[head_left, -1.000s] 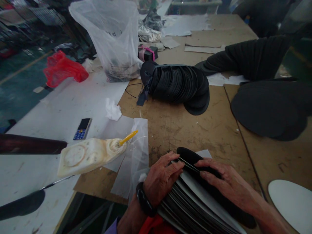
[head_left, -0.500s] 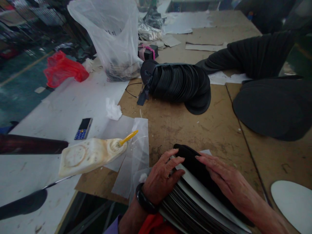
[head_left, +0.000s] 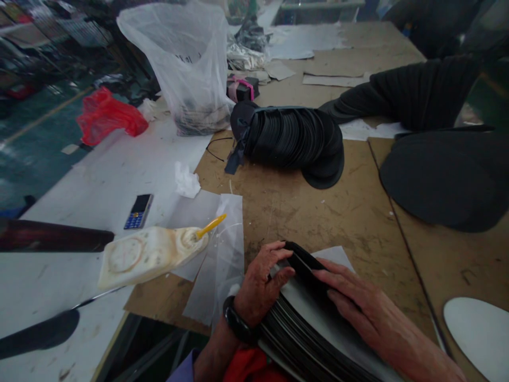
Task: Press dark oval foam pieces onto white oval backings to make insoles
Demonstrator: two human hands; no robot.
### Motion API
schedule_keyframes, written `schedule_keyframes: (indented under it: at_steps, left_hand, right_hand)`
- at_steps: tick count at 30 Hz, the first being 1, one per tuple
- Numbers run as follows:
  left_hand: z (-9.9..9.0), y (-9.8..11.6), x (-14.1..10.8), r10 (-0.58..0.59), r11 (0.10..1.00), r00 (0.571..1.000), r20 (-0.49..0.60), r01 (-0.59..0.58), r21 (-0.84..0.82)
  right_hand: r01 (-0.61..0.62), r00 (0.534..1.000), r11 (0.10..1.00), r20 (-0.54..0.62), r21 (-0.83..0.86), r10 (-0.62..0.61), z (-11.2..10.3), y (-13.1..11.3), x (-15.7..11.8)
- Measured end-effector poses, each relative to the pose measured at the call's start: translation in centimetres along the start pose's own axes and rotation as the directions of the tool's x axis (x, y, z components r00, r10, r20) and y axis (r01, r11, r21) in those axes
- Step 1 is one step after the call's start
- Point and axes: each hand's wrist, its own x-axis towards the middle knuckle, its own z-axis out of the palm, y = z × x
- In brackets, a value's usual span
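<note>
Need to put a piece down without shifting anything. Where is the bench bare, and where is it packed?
Bare brown board lies between the tied bundle of black discs and the stack under the left hand and right hand. Bare white top sits between the phone and the red bag. The far end, around the clear plastic bag, is packed.

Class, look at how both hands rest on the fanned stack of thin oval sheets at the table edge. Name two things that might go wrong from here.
1. The stack of oval sheets leans over the table edge toward the person; only the left hand and right hand steady it, so sheets might slide off.
2. The glue-crusted container with its yellow stick sits close by the left hand; a stray elbow might knock it or smear the sheets.
</note>
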Motion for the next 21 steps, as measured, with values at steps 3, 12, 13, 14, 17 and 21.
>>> schedule_keyframes:
  at_steps: [3, 12, 13, 14, 17, 21]
  left_hand:
    - [-0.7, -0.4, -0.7, -0.014, 0.994, 0.999, 0.036, 0.018, -0.109]
    - [-2.3, -0.4, -0.1, -0.096, 0.962, 0.926, 0.364, 0.181, -0.206]
    - [-2.1, -0.3, 0.1, -0.095, 0.961, 0.93, 0.356, 0.18, -0.212]
    - [-2.0, -0.2, 0.3, -0.096, 0.959, 0.934, 0.345, 0.18, -0.219]
    - [-1.5, -0.1, 0.6, -0.128, 0.951, 0.943, 0.308, 0.205, -0.232]
    - [-1.1, -0.1, 0.7, -0.17, 0.948, 0.944, 0.285, 0.235, -0.216]
  right_hand:
    - [0.021, 0.999, 1.0, -0.033, -0.012, -0.021, -0.2, 1.0, -0.1]
    - [-0.095, 0.993, 0.995, 0.065, 0.004, 0.095, 0.5, 0.9, -1.0]
    - [-0.111, 0.991, 0.994, 0.075, 0.007, 0.11, 0.6, 0.8, -1.1]
    - [-0.125, 0.989, 0.992, 0.086, 0.008, 0.124, 0.8, 0.8, -1.2]
    - [-0.15, 0.984, 0.989, 0.104, 0.013, 0.148, 0.8, 1.0, -1.3]
    - [-0.149, 0.983, 0.989, 0.115, 0.017, 0.146, 0.5, 1.0, -1.1]
